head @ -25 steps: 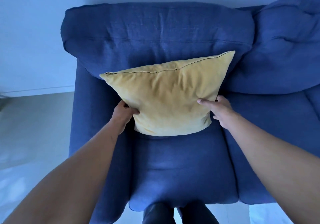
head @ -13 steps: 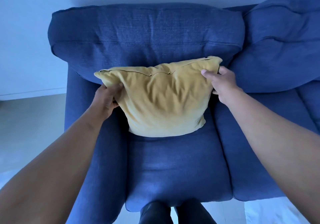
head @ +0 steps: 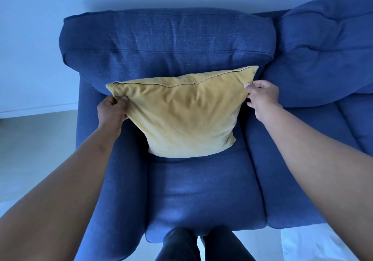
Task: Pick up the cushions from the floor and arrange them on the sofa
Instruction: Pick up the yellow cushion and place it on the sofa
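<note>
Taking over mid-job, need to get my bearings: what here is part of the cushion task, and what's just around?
Part of the job:
yellow cushion, propped against the sofa back
blue sofa
left hand and right hand, each pinching an upper corner

Just around:
floor
wall

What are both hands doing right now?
Left hand: closed, pinching the yellow cushion near its upper left corner.
Right hand: closed, gripping the cushion's upper right edge.

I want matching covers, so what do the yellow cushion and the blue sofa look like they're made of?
Yellow cushion: looks like velvet or a similar soft, short-pile fabric, with a faint sheen on its folds. Blue sofa: coarse woven upholstery, matte, with a visible thread texture.
</note>
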A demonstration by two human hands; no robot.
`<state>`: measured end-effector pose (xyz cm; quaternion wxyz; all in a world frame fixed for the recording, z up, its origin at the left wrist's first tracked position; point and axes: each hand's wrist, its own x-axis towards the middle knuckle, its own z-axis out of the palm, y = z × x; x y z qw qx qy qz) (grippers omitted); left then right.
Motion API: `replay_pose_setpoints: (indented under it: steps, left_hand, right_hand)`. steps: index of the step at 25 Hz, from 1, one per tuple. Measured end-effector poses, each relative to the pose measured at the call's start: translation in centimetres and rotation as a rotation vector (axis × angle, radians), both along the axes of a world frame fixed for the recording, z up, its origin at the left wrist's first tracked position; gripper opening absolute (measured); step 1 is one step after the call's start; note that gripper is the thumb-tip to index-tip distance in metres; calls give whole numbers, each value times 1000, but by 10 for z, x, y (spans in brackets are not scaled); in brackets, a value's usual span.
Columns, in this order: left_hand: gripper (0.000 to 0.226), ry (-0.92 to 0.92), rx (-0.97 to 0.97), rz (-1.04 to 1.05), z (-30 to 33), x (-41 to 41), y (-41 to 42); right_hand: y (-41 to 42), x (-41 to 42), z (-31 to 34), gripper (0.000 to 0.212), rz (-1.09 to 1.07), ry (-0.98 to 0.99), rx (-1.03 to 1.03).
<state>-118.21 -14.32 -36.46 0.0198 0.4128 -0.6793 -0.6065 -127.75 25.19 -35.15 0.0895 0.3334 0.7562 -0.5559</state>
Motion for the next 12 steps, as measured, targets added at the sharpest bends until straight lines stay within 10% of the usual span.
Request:
replay_pose_setpoints:
  steps: [6, 12]
  left_hand:
    - [24, -203, 60, 87, 17, 47, 31]
    - [28, -226, -186, -453, 22, 110, 131]
  right_hand:
    - [10, 55, 32, 30, 68, 41, 19]
    - [30, 159, 50, 39, 135, 59, 215]
